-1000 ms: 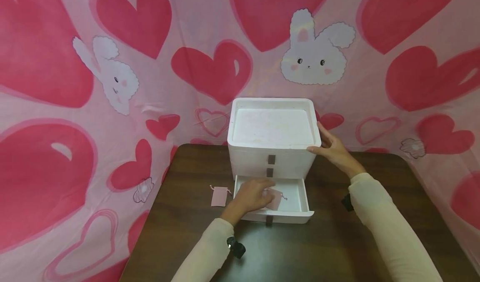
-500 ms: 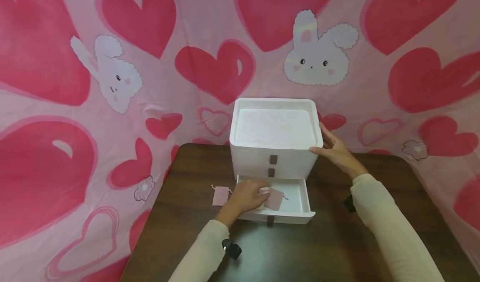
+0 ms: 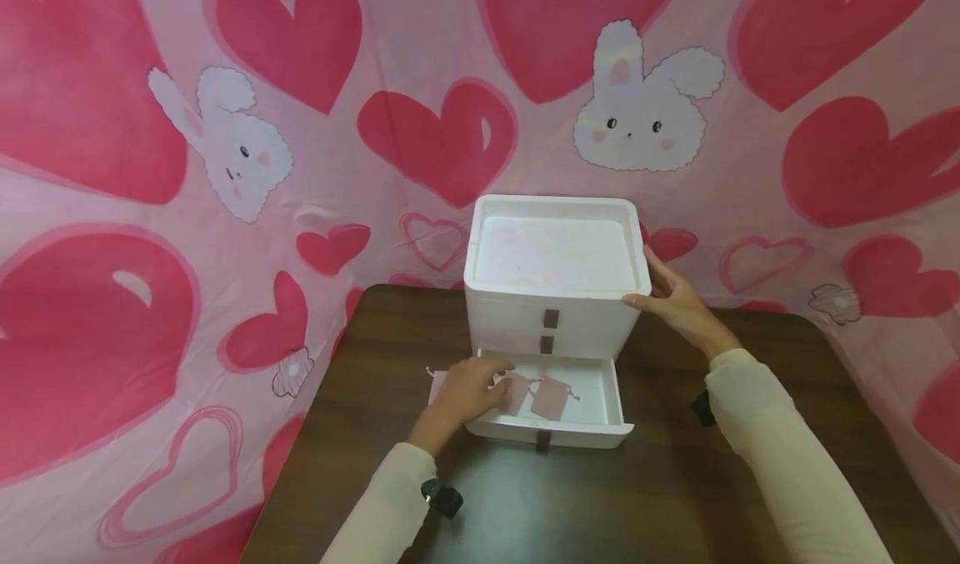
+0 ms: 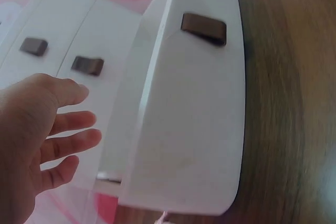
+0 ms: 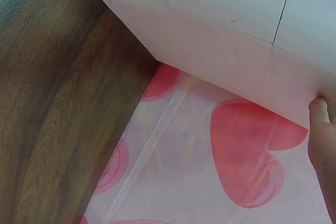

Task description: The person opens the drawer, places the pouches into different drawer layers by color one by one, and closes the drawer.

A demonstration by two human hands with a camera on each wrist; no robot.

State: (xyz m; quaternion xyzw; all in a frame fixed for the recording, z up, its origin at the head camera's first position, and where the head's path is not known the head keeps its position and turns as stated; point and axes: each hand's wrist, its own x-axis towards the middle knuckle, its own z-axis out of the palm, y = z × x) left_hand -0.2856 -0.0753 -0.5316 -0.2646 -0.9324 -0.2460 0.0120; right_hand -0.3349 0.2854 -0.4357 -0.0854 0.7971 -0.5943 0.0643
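Two pink drawstring pouches lie side by side in the pulled-out bottom drawer (image 3: pixel 592 435) of a white drawer unit (image 3: pixel 502 322): a right pouch (image 3: pixel 551 399) and a left pouch (image 3: pixel 513 394). My left hand (image 3: pixel 465 393) hovers over the drawer's left side, fingers loosely bent and nothing between them in the left wrist view. It overlaps the left pouch's edge in the head view. A third pouch (image 3: pixel 437 383) on the table is mostly hidden behind that hand. My right hand (image 3: pixel 675 306) holds the unit's upper right corner, thumb at the front, fingers along the side.
The unit stands on a dark wooden table (image 3: pixel 675 481), with a shallow tray top (image 3: pixel 555 256). Two drawers above are closed, with brown pull tabs (image 3: pixel 551 319). A pink heart-print cloth (image 3: pixel 435 147) hangs behind.
My left hand has moved left from the drawer's middle, uncovering the left pouch in the drawer and now covering much of the pouch on the table. The right hand keeps its place.
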